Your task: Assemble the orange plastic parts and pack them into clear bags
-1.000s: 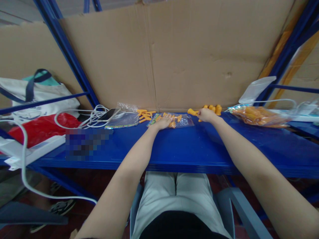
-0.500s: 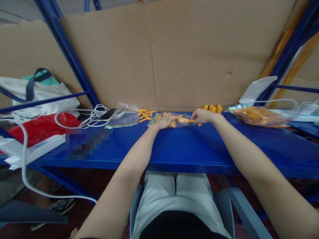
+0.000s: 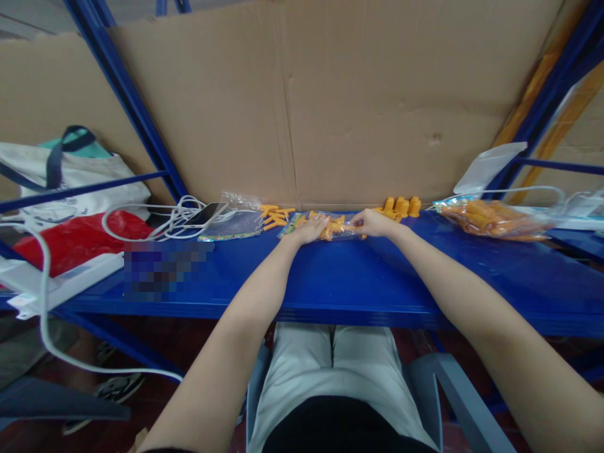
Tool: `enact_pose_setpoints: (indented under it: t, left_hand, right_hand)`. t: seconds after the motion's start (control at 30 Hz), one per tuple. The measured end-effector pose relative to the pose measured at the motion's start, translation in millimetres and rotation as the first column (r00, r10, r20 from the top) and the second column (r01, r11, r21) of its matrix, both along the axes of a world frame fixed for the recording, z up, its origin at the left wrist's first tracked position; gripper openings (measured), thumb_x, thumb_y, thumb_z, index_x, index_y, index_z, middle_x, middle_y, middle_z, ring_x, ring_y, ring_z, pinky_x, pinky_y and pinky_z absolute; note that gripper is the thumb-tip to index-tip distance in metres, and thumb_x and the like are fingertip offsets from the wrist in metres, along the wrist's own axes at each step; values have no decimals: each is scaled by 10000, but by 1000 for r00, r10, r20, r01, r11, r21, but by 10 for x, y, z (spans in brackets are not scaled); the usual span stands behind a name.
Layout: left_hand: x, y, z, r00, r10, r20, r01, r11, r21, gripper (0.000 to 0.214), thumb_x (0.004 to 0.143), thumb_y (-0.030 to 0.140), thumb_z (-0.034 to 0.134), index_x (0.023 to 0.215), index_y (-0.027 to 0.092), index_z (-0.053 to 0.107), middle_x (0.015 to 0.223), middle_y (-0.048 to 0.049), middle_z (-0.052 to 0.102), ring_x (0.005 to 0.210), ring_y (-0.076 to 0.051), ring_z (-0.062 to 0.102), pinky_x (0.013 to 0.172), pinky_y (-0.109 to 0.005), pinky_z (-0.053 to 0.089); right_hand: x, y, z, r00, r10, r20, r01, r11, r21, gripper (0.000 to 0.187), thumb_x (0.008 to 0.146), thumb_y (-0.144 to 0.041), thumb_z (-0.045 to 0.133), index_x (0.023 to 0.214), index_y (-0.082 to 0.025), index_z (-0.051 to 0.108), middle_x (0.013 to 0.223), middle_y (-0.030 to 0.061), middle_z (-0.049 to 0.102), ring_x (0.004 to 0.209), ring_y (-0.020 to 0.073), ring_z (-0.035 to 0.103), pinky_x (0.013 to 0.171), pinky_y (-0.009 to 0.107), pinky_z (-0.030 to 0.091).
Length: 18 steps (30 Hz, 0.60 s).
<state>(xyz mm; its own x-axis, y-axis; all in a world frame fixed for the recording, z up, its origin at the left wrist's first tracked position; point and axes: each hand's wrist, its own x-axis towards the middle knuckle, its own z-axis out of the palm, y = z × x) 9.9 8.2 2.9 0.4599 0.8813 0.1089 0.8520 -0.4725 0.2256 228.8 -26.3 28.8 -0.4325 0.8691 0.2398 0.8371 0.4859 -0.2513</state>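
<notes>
A clear plastic bag (image 3: 343, 235) with several orange plastic pieces (image 3: 336, 225) in it lies flat near the back of the blue table. My left hand (image 3: 312, 230) rests on its left part, fingers stretched out and lying flat. At the bag's right end is my right hand (image 3: 369, 223), its fingers pinched together; what they hold is hidden. Just behind this hand lie some orange pieces (image 3: 389, 214), beside several upright orange cone-shaped pieces (image 3: 402, 206). Slim orange pegs (image 3: 274, 217) are heaped left of the bag.
Another clear bag (image 3: 231, 228) lies left of the pegs, near a phone (image 3: 206, 215) and coiled white cables (image 3: 182, 220). A fuller bag of orange pieces (image 3: 491, 219) is at right. Cardboard (image 3: 358, 113) walls the back; a white power strip (image 3: 89, 272) sits at left.
My right hand has moved slightly left and over the bag's right end. More orange pieces behind it now show. My left hand stays on the bag.
</notes>
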Motion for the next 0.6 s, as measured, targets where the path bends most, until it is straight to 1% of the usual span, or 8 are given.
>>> enact_pose_setpoints:
  t: [0.13, 0.23, 0.33, 0.47, 0.53, 0.6]
  left_hand:
    - [-5, 53, -37, 1000, -26, -9, 26, 1000, -9, 678, 961, 476, 53, 1530, 174, 265, 1600, -13, 197, 1483, -142, 128, 1185, -268, 146]
    - [-15, 89, -49, 999, -38, -18, 38, 999, 9, 686, 957, 483, 100, 1528, 138, 260, 1596, -47, 211, 1485, -162, 127, 1187, -280, 144]
    - [-20, 111, -48, 999, -49, -24, 49, 999, 2, 683, 953, 464, 142, 1524, 108, 257, 1594, -70, 208, 1486, -175, 124, 1188, -288, 143]
    - [-21, 122, -45, 998, -59, -3, 59, 998, -9, 671, 954, 459, 162, 1516, 111, 279, 1592, -68, 212, 1487, -191, 120, 1191, -315, 141]
    - [-20, 126, -49, 997, -71, 12, 71, 997, -10, 669, 953, 460, 168, 1513, 115, 290, 1590, -68, 218, 1487, -193, 121, 1192, -323, 138]
    - [-19, 131, -58, 997, -77, 30, 77, 997, -7, 663, 951, 456, 179, 1508, 118, 302, 1585, -72, 228, 1485, -194, 132, 1193, -329, 142]
  right_hand:
    - [-48, 23, -81, 998, 56, -14, -55, 998, 40, 185, 757, -201, 588, 821, -173, 759, 820, 20, 748, 770, 186, 659, 695, 240, 457]
    - [-99, 28, -122, 999, 48, -10, -48, 997, 58, 181, 775, -205, 588, 828, -177, 759, 831, 30, 751, 800, 193, 667, 712, 243, 462]
    - [-127, 11, -118, 999, -35, 8, 34, 998, 46, 189, 778, -182, 587, 854, -176, 759, 795, 34, 746, 782, 192, 674, 701, 239, 462]
    - [-127, -33, -85, 990, -138, 41, 139, 989, -43, 162, 800, -213, 599, 851, -163, 744, 650, 17, 702, 618, 159, 657, 611, 215, 451]
    - [-121, -46, -74, 977, -211, 17, 212, 976, -54, 172, 786, -211, 630, 908, -143, 730, 626, 14, 690, 572, 148, 643, 593, 211, 452]
    - [-118, -45, -74, 954, -298, -36, 295, 953, -64, 246, 761, -189, 662, 992, -118, 705, 613, 14, 685, 561, 147, 636, 584, 212, 455]
